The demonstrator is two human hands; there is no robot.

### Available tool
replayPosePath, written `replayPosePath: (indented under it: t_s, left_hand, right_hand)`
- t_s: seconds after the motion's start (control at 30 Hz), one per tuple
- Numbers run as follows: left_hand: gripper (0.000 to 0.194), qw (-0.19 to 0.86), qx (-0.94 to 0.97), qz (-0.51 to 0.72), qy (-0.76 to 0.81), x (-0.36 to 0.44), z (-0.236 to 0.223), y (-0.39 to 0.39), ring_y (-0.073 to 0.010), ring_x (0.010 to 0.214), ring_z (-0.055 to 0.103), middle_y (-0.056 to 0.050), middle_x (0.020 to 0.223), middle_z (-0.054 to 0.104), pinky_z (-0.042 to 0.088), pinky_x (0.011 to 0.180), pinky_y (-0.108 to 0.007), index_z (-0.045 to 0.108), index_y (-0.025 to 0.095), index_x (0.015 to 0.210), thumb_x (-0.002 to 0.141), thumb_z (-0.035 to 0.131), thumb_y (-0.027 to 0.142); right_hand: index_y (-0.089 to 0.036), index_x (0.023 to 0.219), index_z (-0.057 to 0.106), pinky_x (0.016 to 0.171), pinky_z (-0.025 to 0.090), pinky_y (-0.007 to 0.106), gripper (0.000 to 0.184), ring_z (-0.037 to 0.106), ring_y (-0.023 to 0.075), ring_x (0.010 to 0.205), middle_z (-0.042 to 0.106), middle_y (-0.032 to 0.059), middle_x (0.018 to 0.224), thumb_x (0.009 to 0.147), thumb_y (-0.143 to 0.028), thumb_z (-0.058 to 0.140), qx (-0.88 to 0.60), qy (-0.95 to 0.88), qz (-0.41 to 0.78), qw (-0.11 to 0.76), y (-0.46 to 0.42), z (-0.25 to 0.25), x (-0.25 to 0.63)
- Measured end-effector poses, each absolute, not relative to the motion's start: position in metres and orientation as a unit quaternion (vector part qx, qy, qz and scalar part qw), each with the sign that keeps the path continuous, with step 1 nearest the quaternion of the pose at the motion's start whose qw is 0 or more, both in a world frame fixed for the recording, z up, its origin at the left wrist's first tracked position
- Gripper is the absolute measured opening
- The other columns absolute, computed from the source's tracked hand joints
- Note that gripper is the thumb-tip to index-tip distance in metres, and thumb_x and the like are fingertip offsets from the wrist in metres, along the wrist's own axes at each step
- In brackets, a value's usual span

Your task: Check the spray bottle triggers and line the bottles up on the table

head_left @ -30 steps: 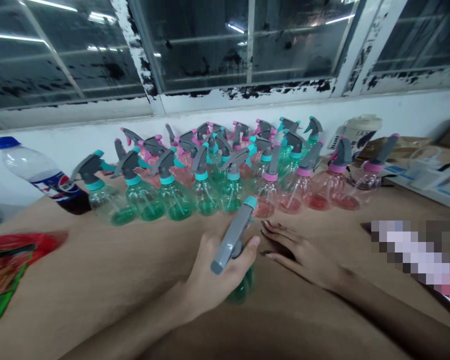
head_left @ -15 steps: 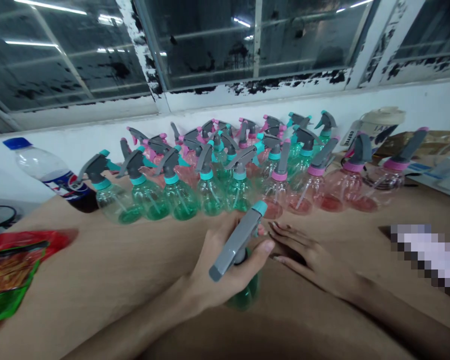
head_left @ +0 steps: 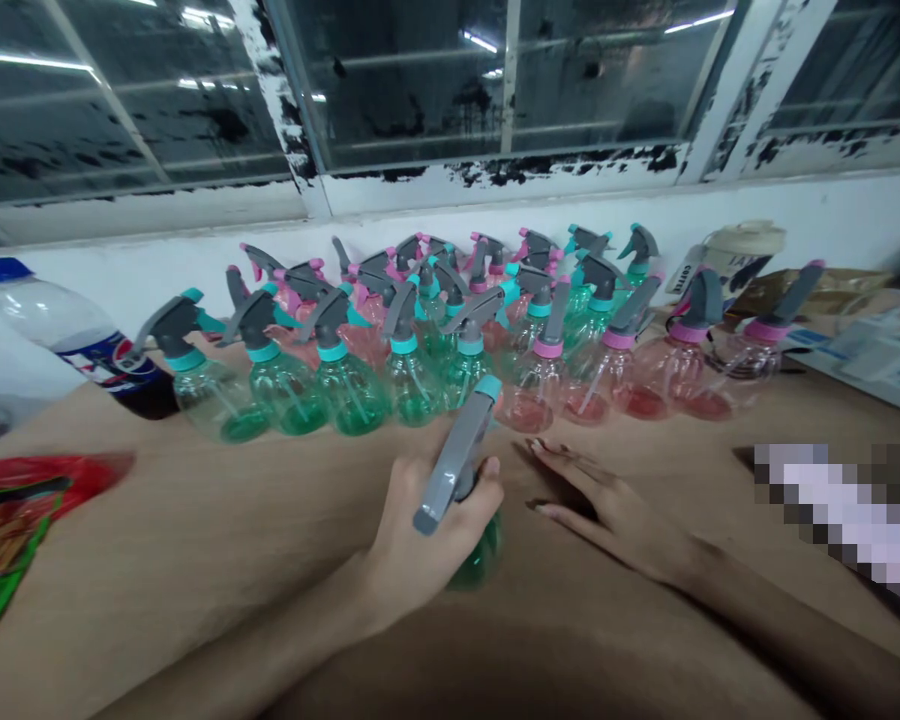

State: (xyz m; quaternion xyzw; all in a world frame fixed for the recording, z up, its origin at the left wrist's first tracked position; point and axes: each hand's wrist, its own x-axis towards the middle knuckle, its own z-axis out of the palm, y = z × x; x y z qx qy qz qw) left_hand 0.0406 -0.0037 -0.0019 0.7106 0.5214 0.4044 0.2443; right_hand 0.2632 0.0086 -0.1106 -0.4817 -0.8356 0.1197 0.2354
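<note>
My left hand (head_left: 435, 530) is wrapped round the neck of a green spray bottle (head_left: 478, 562) with a grey trigger head and a teal nozzle that points away from me. Most of that bottle's body is hidden behind the hand. To the right, my right hand (head_left: 607, 515) lies palm down over the table, fingers spread, holding nothing. Just beyond both hands stands a front row of spray bottles, green ones (head_left: 354, 395) with teal collars on the left and pink ones (head_left: 586, 395) with pink collars on the right. More pink and green sprayers crowd behind them.
A cola bottle (head_left: 94, 340) leans at the left end of the row. Near the left edge lies a red and green snack packet (head_left: 22, 530). At the back right are a cream-lidded jar (head_left: 742, 255) and a brown package (head_left: 817, 290). A blurred-out flat object (head_left: 832, 510) lies at right.
My left hand has shifted slightly left and away from me with the green spray bottle. My right hand has come a little apart from it, fingers still spread. The view has turned slightly.
</note>
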Motion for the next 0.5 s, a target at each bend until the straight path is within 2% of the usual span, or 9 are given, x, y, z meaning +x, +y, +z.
replayPosePath:
  t_s: [0.1, 0.2, 0.3, 0.33, 0.4, 0.5]
  left_hand:
    - [0.024, 0.225, 0.724, 0.402, 0.513, 0.0411, -0.0014, -0.0053, -0.0084, 0.040, 0.032, 0.009, 0.046, 0.031, 0.033, 0.043, -0.023, 0.039, 0.021, 0.055, 0.075, 0.052, 0.019]
    - [0.025, 0.211, 0.739, 0.403, 0.497, 0.0399, -0.0010, -0.0048, -0.0081, 0.040, 0.033, 0.008, 0.047, 0.034, 0.036, 0.044, -0.022, 0.041, 0.021, 0.054, 0.076, 0.052, 0.019]
    - [0.006, 0.203, 0.744, 0.409, 0.488, 0.0387, -0.0010, -0.0032, -0.0103, 0.045, 0.042, 0.007, 0.053, 0.045, 0.042, 0.050, -0.024, 0.054, 0.021, 0.070, 0.076, 0.053, 0.020]
    - [0.006, 0.207, 0.745, 0.407, 0.486, 0.0383, -0.0012, -0.0025, -0.0114, 0.048, 0.045, 0.006, 0.055, 0.049, 0.043, 0.051, -0.025, 0.057, 0.021, 0.080, 0.076, 0.053, 0.020]
    - [0.018, 0.224, 0.750, 0.398, 0.478, 0.0369, -0.0021, -0.0010, -0.0131, 0.051, 0.050, 0.005, 0.059, 0.054, 0.045, 0.053, -0.026, 0.058, 0.021, 0.094, 0.077, 0.053, 0.021]
    - [0.020, 0.242, 0.764, 0.389, 0.454, 0.0342, -0.0031, 0.0015, -0.0137, 0.051, 0.052, 0.004, 0.059, 0.055, 0.045, 0.054, -0.026, 0.055, 0.021, 0.097, 0.077, 0.054, 0.022]
  right_hand:
    - [-0.028, 0.144, 0.023, 0.106, 0.035, 0.047, 0.063, 0.034, 0.0239, 0.132, 0.035, 0.0046, 0.146, 0.088, -0.048, 0.044, -0.491, -0.833, 0.123, 0.224, 0.0077, -0.1122, 0.2640]
    - [-0.029, 0.144, 0.022, 0.106, 0.035, 0.047, 0.062, 0.034, 0.0238, 0.132, 0.035, 0.0037, 0.146, 0.089, -0.048, 0.044, -0.485, -0.836, 0.122, 0.227, 0.0081, -0.1146, 0.2650]
    - [-0.029, 0.144, 0.023, 0.106, 0.035, 0.047, 0.063, 0.036, 0.0240, 0.131, 0.036, 0.0034, 0.145, 0.088, -0.047, 0.045, -0.484, -0.835, 0.120, 0.234, 0.0086, -0.1153, 0.2652]
    - [-0.029, 0.143, 0.024, 0.106, 0.035, 0.047, 0.063, 0.036, 0.0241, 0.131, 0.037, 0.0035, 0.145, 0.088, -0.047, 0.046, -0.484, -0.834, 0.120, 0.236, 0.0087, -0.1150, 0.2651]
    - [-0.028, 0.143, 0.027, 0.106, 0.035, 0.046, 0.062, 0.036, 0.0241, 0.131, 0.037, 0.0034, 0.144, 0.087, -0.047, 0.047, -0.482, -0.834, 0.122, 0.240, 0.0088, -0.1143, 0.2650]
    - [-0.029, 0.142, 0.028, 0.106, 0.035, 0.047, 0.061, 0.036, 0.0244, 0.131, 0.038, 0.0031, 0.144, 0.087, -0.046, 0.047, -0.476, -0.836, 0.125, 0.243, 0.0088, -0.1134, 0.2652]
